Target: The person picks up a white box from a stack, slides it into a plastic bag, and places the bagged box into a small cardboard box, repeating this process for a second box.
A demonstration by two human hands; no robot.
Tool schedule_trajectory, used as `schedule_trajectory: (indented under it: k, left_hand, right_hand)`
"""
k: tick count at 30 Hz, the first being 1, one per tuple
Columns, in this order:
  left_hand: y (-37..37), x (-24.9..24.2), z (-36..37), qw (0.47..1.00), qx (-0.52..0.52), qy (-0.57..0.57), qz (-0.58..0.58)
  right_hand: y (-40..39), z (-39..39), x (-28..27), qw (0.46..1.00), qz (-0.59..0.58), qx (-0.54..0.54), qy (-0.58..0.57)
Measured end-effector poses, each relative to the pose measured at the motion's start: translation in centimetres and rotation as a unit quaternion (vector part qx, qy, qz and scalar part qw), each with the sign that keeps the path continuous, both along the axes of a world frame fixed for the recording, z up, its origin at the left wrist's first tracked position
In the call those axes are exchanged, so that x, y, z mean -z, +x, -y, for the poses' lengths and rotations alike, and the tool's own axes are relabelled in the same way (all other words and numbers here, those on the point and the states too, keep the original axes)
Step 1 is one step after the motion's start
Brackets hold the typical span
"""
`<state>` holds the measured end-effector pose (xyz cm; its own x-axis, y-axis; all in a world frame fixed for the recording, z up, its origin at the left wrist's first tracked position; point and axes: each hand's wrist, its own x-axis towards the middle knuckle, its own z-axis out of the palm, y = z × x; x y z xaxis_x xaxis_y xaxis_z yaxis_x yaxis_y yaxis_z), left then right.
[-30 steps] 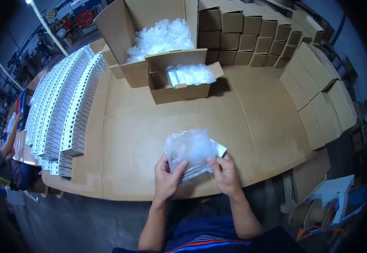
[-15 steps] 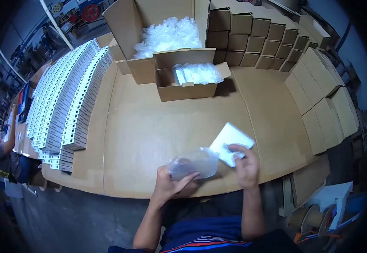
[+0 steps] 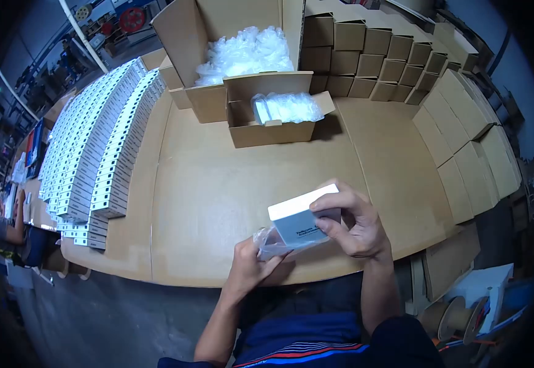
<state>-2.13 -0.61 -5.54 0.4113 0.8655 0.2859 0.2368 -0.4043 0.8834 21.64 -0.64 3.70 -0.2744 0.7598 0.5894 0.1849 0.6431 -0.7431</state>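
My right hand (image 3: 356, 224) grips a small white box (image 3: 301, 224) with dark print on its near side, tilted above the front of the table. Below and left of it, my left hand (image 3: 251, 264) holds a clear plastic bag (image 3: 271, 242). The box's lower left end overlaps the bag's mouth in this view. Part of the bag is hidden behind the box and my left fingers.
An open carton (image 3: 273, 136) with bubble-wrapped items (image 3: 288, 108) stands at the table's back, before a larger carton (image 3: 208, 110) of clear bags (image 3: 248, 52). White boxes (image 3: 95, 147) are stacked left, brown cartons (image 3: 347, 61) at back right. Another person (image 3: 9, 230) sits far left.
My right hand has picked the white box up off the table and brought it left to the bag. My left hand keeps the bag, now tilted under the box.
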Motion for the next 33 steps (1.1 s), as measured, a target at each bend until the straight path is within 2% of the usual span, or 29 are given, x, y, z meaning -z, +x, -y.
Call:
schedule_trajectory:
  k: [1,4,6,9,12,15,18,19,22,23,25,26,28,30,33]
  left_hand:
    - [0.1,0.1,0.1,0.999,-0.013,-0.022,0.023]
    - [0.4,0.3,0.2,0.992,-0.037,-0.092,0.079]
    - [0.3,1.2,0.4,0.984,-0.038,-0.146,0.097]
    - [-0.1,1.4,0.4,0.992,-0.013,-0.118,0.044]
    - [-0.3,1.2,0.4,0.986,0.009,-0.166,0.034]
    - [-0.4,0.6,0.5,0.979,0.022,-0.185,0.085]
    - [-0.4,-0.2,0.4,0.969,0.018,-0.193,0.155]
    - [-0.6,-0.6,0.5,0.954,0.037,-0.244,0.173]
    - [-1.1,1.2,0.4,0.923,0.02,-0.297,0.242]
    - [-1.5,2.9,0.3,0.929,0.021,-0.299,0.216]
    - [-0.5,2.7,0.6,0.913,0.001,-0.297,0.28]
    - [-0.2,2.5,0.6,0.903,-0.009,-0.294,0.312]
    - [-0.3,2.6,0.8,0.903,-0.034,-0.3,0.306]
    - [0.1,3.1,0.6,0.898,-0.039,-0.275,0.342]
    - [-0.2,3.7,0.5,0.916,-0.028,-0.252,0.309]
  right_hand:
    - [-0.6,0.2,-0.2,0.997,-0.049,-0.009,-0.055]
    - [0.0,-0.2,-0.5,0.997,0.054,-0.012,-0.046]
    - [-0.4,-0.2,-0.7,0.996,0.06,-0.002,-0.061]
    - [-1.1,-0.5,-0.2,0.996,0.057,-0.006,-0.065]
    - [-1.4,-0.9,0.0,0.993,0.072,-0.018,-0.088]
    - [-1.7,-1.0,-0.1,0.988,0.084,-0.002,-0.131]
    - [-2.3,-1.2,1.5,0.99,-0.015,0.034,-0.14]
    - [-2.1,-1.1,1.7,0.985,-0.021,0.033,-0.166]
    - [-1.8,-1.0,3.1,0.978,-0.044,0.034,-0.202]
    - [-1.9,-0.8,3.2,0.971,-0.067,0.034,-0.227]
    - [-2.4,-0.3,3.2,0.954,-0.111,0.033,-0.276]
    - [-2.6,0.0,3.6,0.949,-0.164,0.044,-0.266]
    - [-3.0,0.7,5.5,0.93,-0.268,0.062,-0.242]
    - [-3.1,1.7,7.6,0.909,-0.286,0.064,-0.297]
    - [-4.4,2.8,9.4,0.885,-0.302,0.124,-0.332]
